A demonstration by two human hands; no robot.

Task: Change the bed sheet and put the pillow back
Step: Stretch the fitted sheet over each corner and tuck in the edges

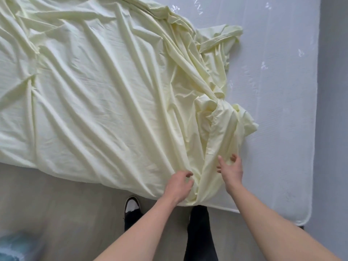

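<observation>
- Crumpled over the left and middle of the mattress (282, 91): pale yellow sheet (90, 87); right side left bare.
- Gathered hem strip directly ahead of both hands, long axis running from the near edge toward the far right corner.
- Left hand (178, 186) at the near edge, fingers curled into a fold.
- Right hand (230, 170) spread on the strip, nearer the bare side, so probably better placed to pull rightward.
- No pillow visible; no readable writing.

no legible text, labels or numbers

One sheet (103, 91) (pale yellow), one mattress (282, 91), two hands (178, 185) (230, 171), one shoe (131, 205).
</observation>
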